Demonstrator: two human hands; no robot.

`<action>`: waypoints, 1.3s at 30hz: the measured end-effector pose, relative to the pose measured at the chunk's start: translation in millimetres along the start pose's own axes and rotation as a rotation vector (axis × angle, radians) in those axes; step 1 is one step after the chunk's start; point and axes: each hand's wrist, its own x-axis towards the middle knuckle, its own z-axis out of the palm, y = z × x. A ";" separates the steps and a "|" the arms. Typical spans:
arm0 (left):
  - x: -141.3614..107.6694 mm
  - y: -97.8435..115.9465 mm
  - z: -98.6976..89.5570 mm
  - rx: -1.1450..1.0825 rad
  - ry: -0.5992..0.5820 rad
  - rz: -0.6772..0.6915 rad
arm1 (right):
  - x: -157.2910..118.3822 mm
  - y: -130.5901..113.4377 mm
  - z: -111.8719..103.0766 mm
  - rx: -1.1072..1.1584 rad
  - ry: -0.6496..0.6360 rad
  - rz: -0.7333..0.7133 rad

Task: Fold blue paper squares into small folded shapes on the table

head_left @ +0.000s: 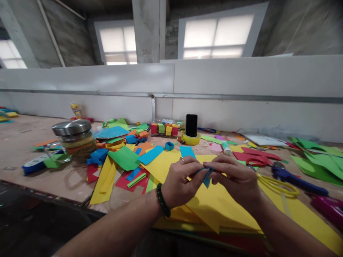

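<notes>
Both hands meet above the yellow sheets (217, 207) near the table's front edge. My left hand (184, 178), with a ring and a dark green bead bracelet (162, 200), pinches one side of a small folded blue paper piece (207, 181). The fingers of my right hand (235, 178) close on its other side. Fingertips hide much of the piece, and a blue flap hangs below them. Just beyond lie a flat blue paper (187, 151) and a small blue paper ring (169, 145).
A lidded glass jar (77, 142) stands at left beside a blue-and-white tool (36, 164). A phone (191, 125) stands in yellow tape (190, 139). Red scissors (258, 160), a blue-handled tool (300, 181) and a magenta object (328, 208) lie right. Coloured scraps surround them.
</notes>
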 end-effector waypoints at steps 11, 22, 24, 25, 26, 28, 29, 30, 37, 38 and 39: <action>-0.7 -4.4 2.7 -0.122 -0.019 -0.068 | -1.5 0.8 -4.7 -0.027 0.045 0.075; 1.6 -5.9 10.0 -0.320 0.047 -0.325 | 0.9 2.0 -3.4 0.008 -0.001 0.154; 2.0 -4.0 9.4 -0.389 0.034 -0.358 | -0.2 4.8 -4.6 0.033 0.013 0.192; 2.1 -3.5 8.9 -0.407 0.027 -0.364 | -0.6 6.1 -5.3 0.044 0.016 0.209; 2.2 -3.3 8.5 -0.410 0.027 -0.361 | -0.6 7.2 -6.0 0.053 0.013 0.222; 2.0 -3.9 8.0 -0.380 0.039 -0.343 | 0.1 8.4 -7.3 0.070 -0.001 0.228; 1.9 -4.5 7.9 -0.356 0.042 -0.337 | 0.6 8.7 -7.8 0.075 -0.012 0.222; 1.7 -5.1 7.9 -0.334 0.043 -0.336 | 1.2 8.7 -8.2 0.077 -0.024 0.214; -0.1 -9.3 11.3 -0.253 0.073 -0.371 | -0.1 9.3 -6.5 0.136 -0.021 0.265; -0.6 -10.3 11.6 -0.241 0.079 -0.372 | -0.6 9.4 -5.7 0.140 -0.024 0.273; -1.1 -11.3 11.7 -0.230 0.082 -0.370 | -1.0 9.4 -5.0 0.142 -0.031 0.277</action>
